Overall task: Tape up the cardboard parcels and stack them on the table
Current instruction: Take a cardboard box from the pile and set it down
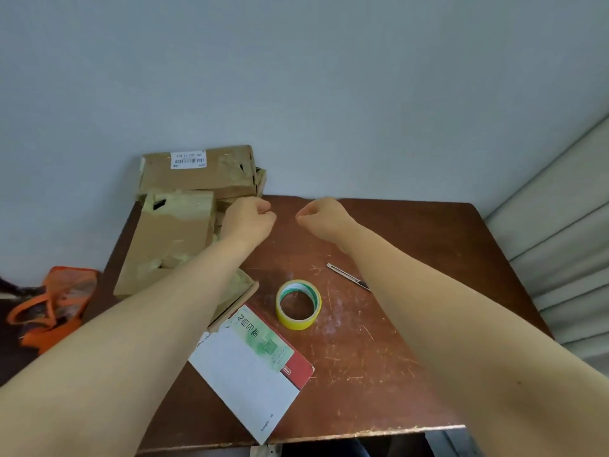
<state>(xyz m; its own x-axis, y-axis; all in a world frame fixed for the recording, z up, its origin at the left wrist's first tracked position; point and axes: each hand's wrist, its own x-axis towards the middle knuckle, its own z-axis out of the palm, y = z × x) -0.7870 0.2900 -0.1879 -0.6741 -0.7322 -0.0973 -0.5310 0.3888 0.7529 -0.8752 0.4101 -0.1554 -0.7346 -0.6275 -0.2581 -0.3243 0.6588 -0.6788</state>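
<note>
On the table (412,308), stacked cardboard parcels (171,239) sit closed, contents hidden.

Scratched brown table (412,324) w/ cardboard parcels (171,239) back-left, white box (244,374) front, yellow tape roll (296,322) ctr, cutter (346,276) near it.

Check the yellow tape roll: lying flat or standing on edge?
Lying flat. The yellow tape roll rests on the table with its core opening facing up, and the table surface shows through the hole.
</note>
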